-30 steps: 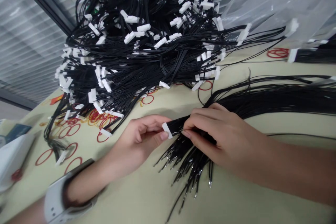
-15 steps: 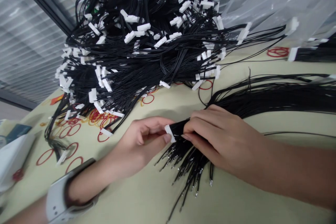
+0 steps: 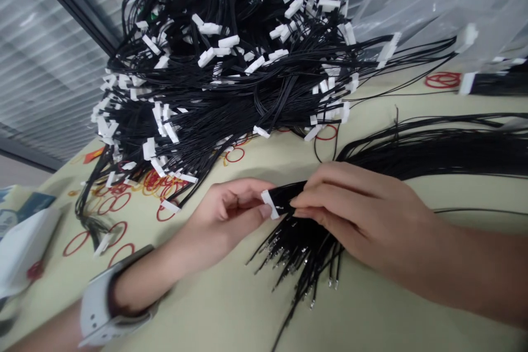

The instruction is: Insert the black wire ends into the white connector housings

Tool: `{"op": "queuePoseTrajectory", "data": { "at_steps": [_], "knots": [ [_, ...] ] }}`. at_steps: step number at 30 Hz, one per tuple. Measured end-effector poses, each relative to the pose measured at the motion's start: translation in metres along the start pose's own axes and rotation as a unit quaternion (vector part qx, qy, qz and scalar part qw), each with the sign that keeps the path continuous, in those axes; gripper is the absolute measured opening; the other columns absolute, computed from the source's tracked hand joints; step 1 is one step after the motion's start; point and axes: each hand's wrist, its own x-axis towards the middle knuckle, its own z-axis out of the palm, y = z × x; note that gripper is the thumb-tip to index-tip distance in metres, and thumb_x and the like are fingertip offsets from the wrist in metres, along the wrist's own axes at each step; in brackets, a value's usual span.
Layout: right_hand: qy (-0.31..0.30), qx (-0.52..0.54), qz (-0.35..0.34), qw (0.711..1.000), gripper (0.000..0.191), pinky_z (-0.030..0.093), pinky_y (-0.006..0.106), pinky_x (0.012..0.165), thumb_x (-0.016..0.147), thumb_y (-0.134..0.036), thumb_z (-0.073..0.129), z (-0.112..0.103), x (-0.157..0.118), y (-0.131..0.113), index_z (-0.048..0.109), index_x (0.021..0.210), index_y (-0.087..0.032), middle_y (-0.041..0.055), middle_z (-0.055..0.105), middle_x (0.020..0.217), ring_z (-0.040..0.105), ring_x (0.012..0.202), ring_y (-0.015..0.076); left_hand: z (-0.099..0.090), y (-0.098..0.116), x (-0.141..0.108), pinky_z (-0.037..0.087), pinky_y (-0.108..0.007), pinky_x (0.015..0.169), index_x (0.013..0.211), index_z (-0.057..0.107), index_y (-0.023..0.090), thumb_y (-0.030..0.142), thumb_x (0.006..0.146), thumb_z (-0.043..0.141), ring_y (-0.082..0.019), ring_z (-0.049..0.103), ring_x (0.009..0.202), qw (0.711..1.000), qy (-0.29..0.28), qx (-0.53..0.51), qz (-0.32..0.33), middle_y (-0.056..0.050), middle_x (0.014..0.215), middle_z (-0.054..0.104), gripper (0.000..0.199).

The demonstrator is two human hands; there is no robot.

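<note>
Between the thumb and fingers of my left hand [image 3: 225,217] is a white connector housing [image 3: 270,204], gripped at its end. Black wires [image 3: 284,197] run out of its right side toward my right hand [image 3: 350,214]. That hand is closed in a pinch close to the housing; its fingertips are on a black wire, partly hidden by the fingers. Under both hands spreads a bundle of loose black wires [image 3: 305,236] with small metal terminals at their ends, fanned toward the front. The bundle stretches away to the right edge.
A large heap of black cables [image 3: 231,82] with white connectors fills the back. Red rubber bands [image 3: 119,202] and yellow ones lie at the left, near a white box [image 3: 31,253]. Clear plastic bags [image 3: 433,5] stand at the back right, beside another wired connector [image 3: 467,83].
My right hand has shifted slightly right, its fingertips lifting a little along the wires. My left hand keeps its hold on the connector housing. The whole view has moved slightly.
</note>
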Motion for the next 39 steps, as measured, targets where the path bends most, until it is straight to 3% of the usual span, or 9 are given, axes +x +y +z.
{"op": "queuePoseTrajectory", "data": {
  "at_steps": [6,15,25,28,30,32,33,36,39],
  "knots": [
    [-0.061,-0.042,-0.029,0.997,0.021,0.037,0.03,0.068,0.076,0.0,0.047,0.003,-0.003,0.005,0.058,0.084,-0.015,0.0025,0.049,0.077,0.044,0.072,0.0143,0.0,0.0,0.001,0.041,-0.012,0.055,0.09,0.062,0.015,0.008,0.078,0.057,-0.006,0.055,0.063,1.0,-0.002,0.013,-0.013,0.002,0.071,0.064,0.014],
    [-0.058,-0.04,-0.044,0.997,0.023,0.037,0.031,0.065,0.075,0.001,0.046,0.003,-0.004,0.003,0.06,0.085,-0.013,0.0045,0.049,0.076,0.043,0.071,0.0151,0.002,0.0,-0.003,0.042,-0.012,0.053,0.089,0.064,0.016,0.006,0.077,0.056,-0.006,0.052,0.058,0.999,-0.021,0.042,0.016,0.003,0.064,0.059,0.017],
    [-0.008,-0.062,-0.137,0.989,0.019,0.039,0.028,0.061,0.077,0.0,0.043,0.011,-0.004,0.003,0.059,0.075,-0.01,0.0058,0.05,0.07,0.043,0.065,0.0133,0.005,-0.002,-0.007,0.04,-0.016,0.048,0.09,0.065,0.013,0.012,0.074,0.059,-0.008,0.05,0.055,0.991,-0.008,0.124,0.046,0.0,0.068,0.061,0.017],
    [0.044,-0.05,-0.133,0.989,0.016,0.04,0.027,0.062,0.08,-0.004,0.044,0.005,0.002,0.003,0.058,0.079,-0.011,0.0049,0.05,0.071,0.044,0.066,0.0128,-0.001,0.0,-0.002,0.044,-0.018,0.051,0.085,0.066,0.013,0.011,0.071,0.061,-0.009,0.053,0.056,0.99,-0.009,0.106,0.087,0.001,0.063,0.061,0.015],
    [0.093,-0.046,-0.135,0.985,0.012,0.041,0.031,0.071,0.081,-0.013,0.049,-0.004,0.009,0.002,0.058,0.089,-0.01,0.0088,0.053,0.082,0.048,0.079,0.0166,-0.007,0.002,0.003,0.044,-0.017,0.05,0.082,0.066,0.014,0.011,0.069,0.062,-0.008,0.053,0.053,0.989,0.003,0.094,0.113,0.002,0.059,0.06,0.014],
    [0.082,0.018,-0.098,0.992,0.03,0.038,0.038,0.083,0.076,-0.025,0.059,-0.014,0.019,0.001,0.056,0.101,-0.01,0.013,0.053,0.099,0.047,0.095,0.0223,-0.011,0.006,0.008,0.046,-0.018,0.053,0.086,0.066,0.015,0.012,0.071,0.061,-0.008,0.055,0.054,0.988,0.02,0.086,0.124,0.002,0.06,0.06,0.016],
    [0.045,0.078,-0.063,0.994,0.036,0.036,0.04,0.086,0.073,-0.028,0.062,-0.018,0.025,0.002,0.055,0.104,-0.012,0.0123,0.053,0.104,0.047,0.098,0.0234,-0.011,0.009,0.01,0.047,-0.018,0.055,0.087,0.066,0.016,0.014,0.073,0.06,-0.008,0.056,0.055,0.988,0.03,0.081,0.124,0.002,0.063,0.061,0.015],
    [-0.06,0.242,0.031,0.968,0.023,0.043,0.034,0.078,0.076,-0.027,0.058,-0.025,0.042,0.009,0.055,0.097,-0.017,0.0037,0.06,0.089,0.055,0.084,0.016,-0.008,0.019,0.012,0.049,-0.019,0.064,0.085,0.063,0.016,0.021,0.076,0.059,-0.008,0.058,0.063,0.988,0.057,0.071,0.121,0.0,0.074,0.061,0.011],
    [-0.068,0.307,0.078,0.946,0.017,0.045,0.025,0.067,0.077,-0.027,0.056,-0.029,0.055,0.017,0.055,0.089,-0.015,0.0021,0.061,0.081,0.057,0.073,0.0107,0.002,0.028,0.013,0.048,-0.02,0.068,0.092,0.057,0.018,0.033,0.08,0.056,-0.009,0.058,0.071,0.982,0.097,0.078,0.141,0.0,0.081,0.06,0.019]
  ]
}}
